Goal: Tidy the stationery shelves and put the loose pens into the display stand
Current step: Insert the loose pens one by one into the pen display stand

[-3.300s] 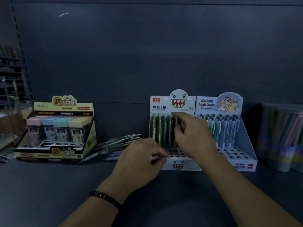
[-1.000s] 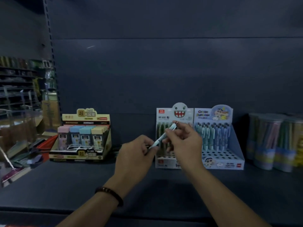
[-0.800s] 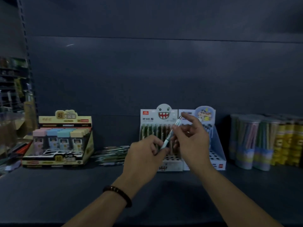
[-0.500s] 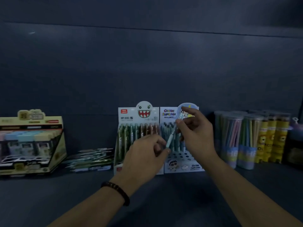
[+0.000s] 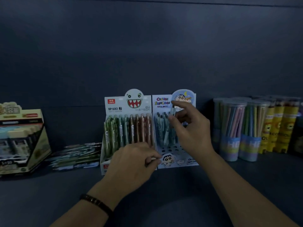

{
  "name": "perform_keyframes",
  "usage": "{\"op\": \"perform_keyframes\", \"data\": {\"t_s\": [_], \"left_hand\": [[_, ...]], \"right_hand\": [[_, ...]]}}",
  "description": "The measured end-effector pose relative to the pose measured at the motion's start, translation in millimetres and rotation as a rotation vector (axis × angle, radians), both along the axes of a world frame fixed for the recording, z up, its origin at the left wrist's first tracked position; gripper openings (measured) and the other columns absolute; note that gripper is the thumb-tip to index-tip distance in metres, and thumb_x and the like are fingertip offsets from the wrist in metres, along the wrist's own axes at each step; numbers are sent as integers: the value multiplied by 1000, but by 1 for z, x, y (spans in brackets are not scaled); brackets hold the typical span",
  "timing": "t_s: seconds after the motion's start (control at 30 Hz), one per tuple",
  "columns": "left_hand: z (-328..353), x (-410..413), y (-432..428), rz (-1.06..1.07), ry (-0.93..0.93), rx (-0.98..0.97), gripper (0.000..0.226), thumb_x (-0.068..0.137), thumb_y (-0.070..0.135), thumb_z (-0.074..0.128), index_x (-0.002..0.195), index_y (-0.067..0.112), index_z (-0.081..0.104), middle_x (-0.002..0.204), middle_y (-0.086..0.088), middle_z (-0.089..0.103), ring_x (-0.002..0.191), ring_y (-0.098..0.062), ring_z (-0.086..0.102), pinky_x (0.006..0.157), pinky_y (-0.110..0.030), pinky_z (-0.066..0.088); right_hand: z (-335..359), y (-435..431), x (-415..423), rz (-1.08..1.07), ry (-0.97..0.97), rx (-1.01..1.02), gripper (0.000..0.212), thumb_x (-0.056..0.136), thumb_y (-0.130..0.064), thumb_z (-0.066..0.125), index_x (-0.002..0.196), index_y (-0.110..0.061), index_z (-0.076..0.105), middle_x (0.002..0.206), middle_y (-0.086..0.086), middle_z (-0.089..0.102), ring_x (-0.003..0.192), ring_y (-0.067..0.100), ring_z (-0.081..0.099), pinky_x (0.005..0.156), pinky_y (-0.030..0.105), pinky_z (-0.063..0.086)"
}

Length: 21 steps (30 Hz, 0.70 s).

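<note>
My right hand (image 5: pixel 191 128) pinches the slim pale-blue plastic pen (image 5: pixel 167 135) upright over the blue-and-white cardboard display stand (image 5: pixel 182 161), next steering its tip into a free hole (image 5: pixel 163 150); whether my curled left hand (image 5: pixel 132 159) holds anything I cannot tell.

You get dim, bluish view. Brightest spot: white cardboard monster-face display stand (image 5: pixel 115 104); heap of loose green-blue pens (image 5: pixel 77 157) smeared. Corners darker, left-edge yellow cardboard box (image 5: pixel 38 151) soft.

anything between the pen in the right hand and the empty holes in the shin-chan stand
Nothing visible. The pen in the right hand points down at the empty front holes of the stand; the left hand is off to the left.
</note>
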<state>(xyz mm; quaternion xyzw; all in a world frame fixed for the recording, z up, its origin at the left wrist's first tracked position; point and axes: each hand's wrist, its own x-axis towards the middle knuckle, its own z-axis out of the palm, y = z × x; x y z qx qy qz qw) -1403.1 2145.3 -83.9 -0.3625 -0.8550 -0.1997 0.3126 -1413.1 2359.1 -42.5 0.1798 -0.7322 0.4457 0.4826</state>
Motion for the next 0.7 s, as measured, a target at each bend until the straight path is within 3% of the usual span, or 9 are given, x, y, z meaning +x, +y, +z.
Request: {"op": "perform_keyframes", "data": {"t_s": [0.2, 0.37, 0.53, 0.7], "left_hand": [[1, 3, 2, 35, -1, -18, 16, 94, 51, 69, 107, 47, 76, 86, 25, 66, 77, 3, 60, 69, -27, 59], [1, 4, 3, 53, 74, -43, 16, 87, 46, 79, 103, 43, 79, 83, 23, 66, 78, -4, 57, 71, -28, 58], [1, 5, 3, 42, 68, -63, 27, 81, 44, 85, 107, 42, 77, 73, 26, 48, 79, -6, 47, 68, -23, 50], [0, 4, 2, 30, 57, -67, 29, 82, 44, 84, 110, 43, 76, 74, 25, 47, 83, -6, 47, 70, -21, 45]], "right_hand": [[-3, -6, -1, -14, -52, 44, 36, 97, -21, 77, 129, -35, 70, 78, -12, 67, 79, 12, 68, 75, 27, 57], [-7, -5, -1, -34, -65, 99, 35, 96, -15, 76, 128, -30, 74, 84, -17, 70, 81, 6, 70, 74, 21, 59], [-7, -4, -2, -70, -92, 110, 38, 97, -10, 74, 130, -28, 72, 87, -23, 70, 83, -2, 69, 76, 8, 51], [-6, -6, -3, -113, -163, 206, 34, 98, -17, 75, 128, -31, 73, 83, -22, 69, 78, -3, 68, 75, 16, 55]]}}
